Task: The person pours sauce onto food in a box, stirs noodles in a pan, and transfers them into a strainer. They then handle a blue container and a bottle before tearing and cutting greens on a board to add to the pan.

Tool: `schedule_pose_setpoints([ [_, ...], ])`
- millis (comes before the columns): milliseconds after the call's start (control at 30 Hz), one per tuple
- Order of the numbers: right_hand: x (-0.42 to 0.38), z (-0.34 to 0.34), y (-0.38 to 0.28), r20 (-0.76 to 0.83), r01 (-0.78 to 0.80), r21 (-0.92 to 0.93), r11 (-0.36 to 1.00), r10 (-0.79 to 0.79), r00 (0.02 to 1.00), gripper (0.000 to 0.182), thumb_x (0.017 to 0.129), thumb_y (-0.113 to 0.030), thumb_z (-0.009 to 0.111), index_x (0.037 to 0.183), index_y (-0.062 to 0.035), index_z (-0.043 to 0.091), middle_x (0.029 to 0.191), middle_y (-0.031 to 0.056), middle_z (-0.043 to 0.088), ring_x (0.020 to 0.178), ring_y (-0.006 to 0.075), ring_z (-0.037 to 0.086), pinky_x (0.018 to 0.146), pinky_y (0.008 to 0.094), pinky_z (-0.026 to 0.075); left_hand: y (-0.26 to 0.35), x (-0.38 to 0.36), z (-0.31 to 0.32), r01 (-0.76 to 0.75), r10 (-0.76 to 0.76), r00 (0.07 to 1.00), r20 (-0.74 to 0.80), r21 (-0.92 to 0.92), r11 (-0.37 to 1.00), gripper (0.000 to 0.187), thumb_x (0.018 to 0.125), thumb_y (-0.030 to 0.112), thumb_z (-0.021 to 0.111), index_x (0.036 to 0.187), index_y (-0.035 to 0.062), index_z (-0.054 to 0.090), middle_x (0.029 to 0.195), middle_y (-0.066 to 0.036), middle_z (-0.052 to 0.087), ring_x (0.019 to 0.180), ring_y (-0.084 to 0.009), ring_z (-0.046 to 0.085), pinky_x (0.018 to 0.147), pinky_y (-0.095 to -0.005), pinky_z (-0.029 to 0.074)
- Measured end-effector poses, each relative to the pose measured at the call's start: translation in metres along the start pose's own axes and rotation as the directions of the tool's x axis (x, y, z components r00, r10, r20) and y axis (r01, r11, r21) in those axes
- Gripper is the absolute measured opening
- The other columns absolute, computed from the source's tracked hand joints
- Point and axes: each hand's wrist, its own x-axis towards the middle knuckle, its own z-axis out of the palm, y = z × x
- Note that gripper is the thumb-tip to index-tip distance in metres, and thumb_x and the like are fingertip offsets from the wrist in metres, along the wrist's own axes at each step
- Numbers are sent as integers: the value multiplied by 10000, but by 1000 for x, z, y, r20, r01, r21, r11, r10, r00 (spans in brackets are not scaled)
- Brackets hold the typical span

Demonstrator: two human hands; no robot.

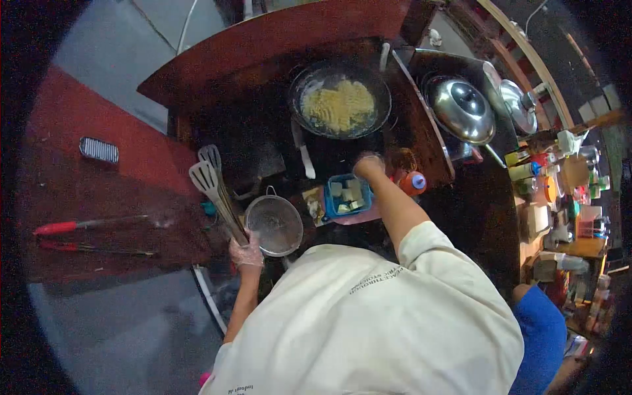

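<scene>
My left hand (247, 251), in a clear plastic glove, is closed around the handles of metal slotted turners (205, 179), their heads pointing up and away. A round mesh strainer (274, 225) lies just right of that hand. My right hand (368, 164) is over the stove front, beside the upper right corner of a blue container (327, 205) with pale cubes (347, 192) in it. Its fingers are dark and blurred, so their pose is hidden. Beyond it, a dark pan (294, 108) holds yellowish noodles (339, 105) in cloudy liquid.
An orange bottle (413, 183) stands right of the blue container. A domed metal lid (463, 108) sits at the upper right. Red-handled tongs (92, 226) lie on the left. Jars and bottles crowd a shelf (576, 249) at the right. A person's blue-clothed leg (541, 339) shows at lower right.
</scene>
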Motion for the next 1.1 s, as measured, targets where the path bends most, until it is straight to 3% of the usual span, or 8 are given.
schedule_pose_setpoints([
  [233,83,24,28,337,180,-84,980,-142,931,258,768,-261,634,914,-86,754,1073,184,692,1009,328,668,833,457,520,14,32,18,-109,110,993,47,-27,994,272,821,194,682,970,-20,604,785,-160,650,729,-286,626,723,-395,496],
  [333,-16,-45,20,131,267,-83,960,-255,958,309,823,-322,616,911,-47,728,1009,214,687,968,350,665,805,474,520,78,45,9,-69,68,963,262,-4,998,271,808,155,685,1010,-2,597,794,-138,642,720,-220,616,699,-345,497],
  [400,-83,-64,22,-202,318,232,919,-274,940,478,866,-461,603,945,3,688,965,234,661,896,362,655,776,468,526,113,56,15,-14,25,932,362,-32,999,278,815,129,668,1064,20,608,804,-129,649,720,-191,619,691,-312,499],
  [467,-152,-96,11,-43,212,774,597,-285,958,613,881,-570,574,1006,24,659,961,199,660,825,313,648,753,441,539,130,63,29,-87,123,827,548,-91,992,317,810,139,666,1104,32,616,839,-138,667,730,-221,635,715,-343,513],
  [567,-198,-91,18,-44,267,886,379,-505,862,575,901,-573,558,1062,-29,653,1004,97,676,758,215,630,715,393,550,165,59,55,-314,220,732,645,32,949,276,795,125,692,1038,17,615,851,-145,673,696,-230,619,690,-356,511],
  [800,-224,-76,75,-298,479,272,835,-400,867,352,874,-320,549,837,12,662,782,223,672,761,317,686,714,448,543,221,41,94,-406,222,485,846,-7,914,518,766,291,766,1165,3,604,952,-192,701,879,-275,690,810,-379,530],
  [867,-234,-74,95,-116,128,740,660,-62,991,335,856,-280,553,842,38,656,779,236,670,701,327,684,690,437,547,220,54,113,-308,130,539,832,51,950,714,766,482,732,1246,-15,549,1073,-231,675,961,-290,678,840,-391,523],
  [1100,-230,-58,185,-123,66,880,470,91,988,212,792,-121,591,932,33,631,714,158,662,537,217,657,511,353,546,302,71,173,-386,-82,760,644,549,741,545,959,483,464,1161,-1,611,1164,-252,634,1101,-401,606,933,-469,479],
])
